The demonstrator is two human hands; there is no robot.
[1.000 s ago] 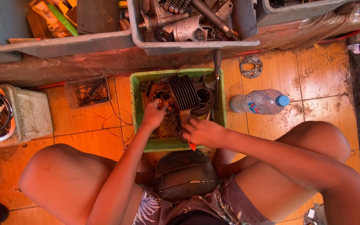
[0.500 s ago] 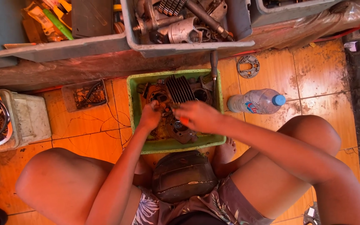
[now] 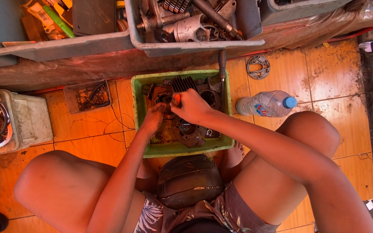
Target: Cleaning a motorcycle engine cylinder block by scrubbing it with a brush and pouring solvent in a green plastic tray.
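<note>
- Engine part [image 3: 182, 125] lies in green tray [image 3: 182, 149] on floor, centre frame.
- Right hand [image 3: 194, 105] closed on orange-handled tool [image 3: 176, 99], tip on the part.
- Left hand [image 3: 153, 121] curled, steadying part's left side.
- Part looks stripped and oily; work seems midway, fasteners hidden.
- Bottle [image 3: 266, 104] lies right of tray.

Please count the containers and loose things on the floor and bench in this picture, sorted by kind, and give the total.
Green plastic tray holding engine parts, under both hands: 1
Grey plastic bins on the bench: 3
Clear plastic water bottle with blue cap: 1
Round metal plate with holes on the orange tiles: 1
Small clear tray of bits: 1
Total: 7
</note>
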